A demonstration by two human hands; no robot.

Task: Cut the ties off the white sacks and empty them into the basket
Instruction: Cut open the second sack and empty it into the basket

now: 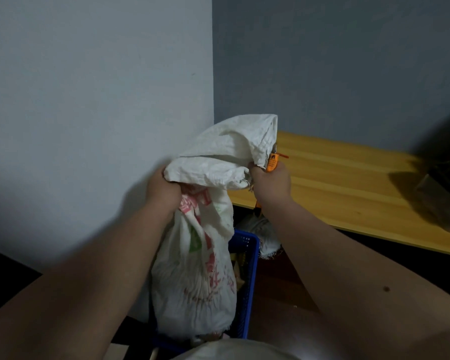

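Head view: grey walls (89, 100) and a wooden bench (348, 183) stand behind a blue basket (252, 258). The left hand (164, 189) grips one white sack (200, 255), upended into the basket; the right hand (270, 180) grips its raised end together with an orange cutter (272, 162). Emptying appears underway. A second sack (265, 235) lies beyond the basket, tie state unclear.

— What's that sack (213, 157) made of?
— Coarse woven plastic cloth, matt, fraying at the edges.
— And the basket (250, 258)?
— Glossy blue plastic. Tabletop (348, 183) at right: smooth, satiny wood.
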